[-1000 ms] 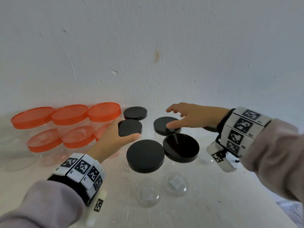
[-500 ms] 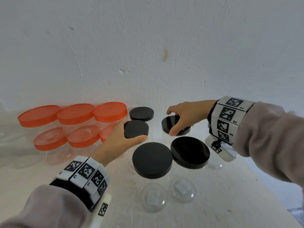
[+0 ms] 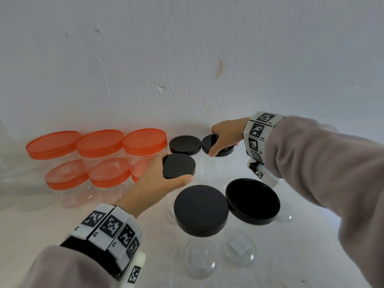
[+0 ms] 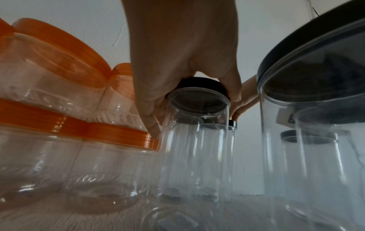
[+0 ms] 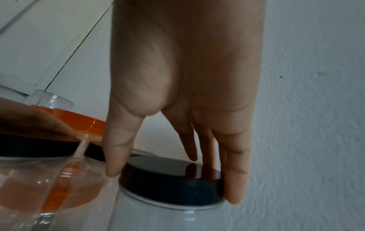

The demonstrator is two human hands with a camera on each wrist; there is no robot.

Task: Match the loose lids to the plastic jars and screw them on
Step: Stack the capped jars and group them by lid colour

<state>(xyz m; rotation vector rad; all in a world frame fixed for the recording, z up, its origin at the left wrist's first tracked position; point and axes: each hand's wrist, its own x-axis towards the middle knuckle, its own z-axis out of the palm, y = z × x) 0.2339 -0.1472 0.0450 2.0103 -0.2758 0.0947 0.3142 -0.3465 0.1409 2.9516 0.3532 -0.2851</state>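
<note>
A small black lid (image 3: 179,166) sits atop a slim clear jar (image 4: 194,140), the left hand (image 3: 154,177) curled round its rim, likely to twist it. By the wall, the right hand (image 3: 225,135) clasps another black lid (image 5: 171,181) likewise. Orange-lidded jars (image 3: 99,146) stand left.
</note>
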